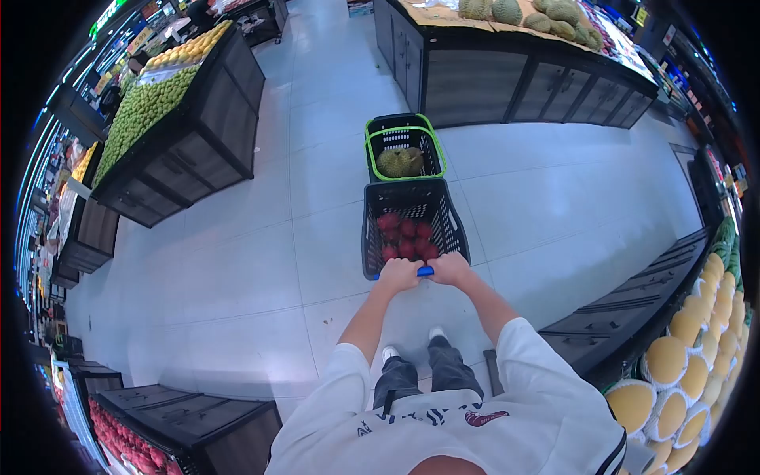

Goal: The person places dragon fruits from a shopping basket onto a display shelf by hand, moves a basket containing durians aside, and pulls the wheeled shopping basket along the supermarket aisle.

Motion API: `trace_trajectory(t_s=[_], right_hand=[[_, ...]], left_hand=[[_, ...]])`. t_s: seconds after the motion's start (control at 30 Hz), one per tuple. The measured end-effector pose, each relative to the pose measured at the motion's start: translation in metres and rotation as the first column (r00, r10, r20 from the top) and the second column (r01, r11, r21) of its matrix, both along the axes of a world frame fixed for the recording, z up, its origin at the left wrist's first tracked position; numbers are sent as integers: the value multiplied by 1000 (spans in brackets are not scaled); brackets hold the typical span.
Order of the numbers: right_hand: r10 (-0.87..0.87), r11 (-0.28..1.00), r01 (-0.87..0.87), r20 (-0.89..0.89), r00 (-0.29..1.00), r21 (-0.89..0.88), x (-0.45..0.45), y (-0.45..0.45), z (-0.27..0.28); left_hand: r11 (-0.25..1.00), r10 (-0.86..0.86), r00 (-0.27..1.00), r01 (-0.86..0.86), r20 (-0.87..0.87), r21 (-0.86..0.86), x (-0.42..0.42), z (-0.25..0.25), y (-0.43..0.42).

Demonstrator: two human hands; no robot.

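My left hand (400,275) and my right hand (450,270) are side by side, both wrapped round the blue cart handle (426,271). Just beyond the handle is a black shopping basket (459,229) holding several red round fruits (407,229), perhaps dragon fruit or similar. In front of it sits a second black basket with a bright green rim (440,150). Inside that one lies a spiky green-brown durian (400,161), possibly more than one. My palms hide parts of the handle.
Dark display stands surround the pale tiled floor (237,293). Green fruits (146,111) are heaped at the left, durians (554,17) at the far right. Yellow melons in foam nets (666,360) line the near right; red fruits (131,443) sit lower left.
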State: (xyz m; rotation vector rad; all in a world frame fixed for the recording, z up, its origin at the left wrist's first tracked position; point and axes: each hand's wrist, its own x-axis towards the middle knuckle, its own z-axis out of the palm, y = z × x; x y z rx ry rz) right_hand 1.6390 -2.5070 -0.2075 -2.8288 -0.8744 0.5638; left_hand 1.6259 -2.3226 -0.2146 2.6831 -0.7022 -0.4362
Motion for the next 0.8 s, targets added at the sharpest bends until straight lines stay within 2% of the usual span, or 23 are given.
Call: trace_trajectory(t_s=[0.03,0.13,0.2,0.3,0.37,0.43,0.53,0.63,0.8], right_hand=[[18,1000,-18,-6,1000,4,13,2,0],[13,998,-14,18,1000,60,42,1,-1],[21,998,-20,-6,1000,64,56,2,-5],[42,996,-41,-2,999,74,46,0,-5],[82,995,-81,-7,997,57,29,-5,-15],[112,991,-111,-10,994,79,8,-10,-18],[121,981,-119,1,993,151,-32,-15,-18],[157,982,-155,-12,988,109,-77,-19,-15],[277,949,-276,18,961,149,-148,-56,-10]], left_hand=[[1000,11,999,-11,40,-4,12,-5,1],[999,49,999,-49,-9,21,33,-9,0],[996,80,997,-81,16,34,43,-8,-2],[991,110,991,-103,-81,82,36,-5,-7],[988,136,988,-130,-75,86,14,-6,-11],[984,163,979,-153,-123,89,-9,-3,-16],[980,194,977,-188,-88,68,-54,0,-21],[975,217,970,-211,-109,63,-101,8,-26],[959,285,954,-285,-95,12,-196,5,-60]])
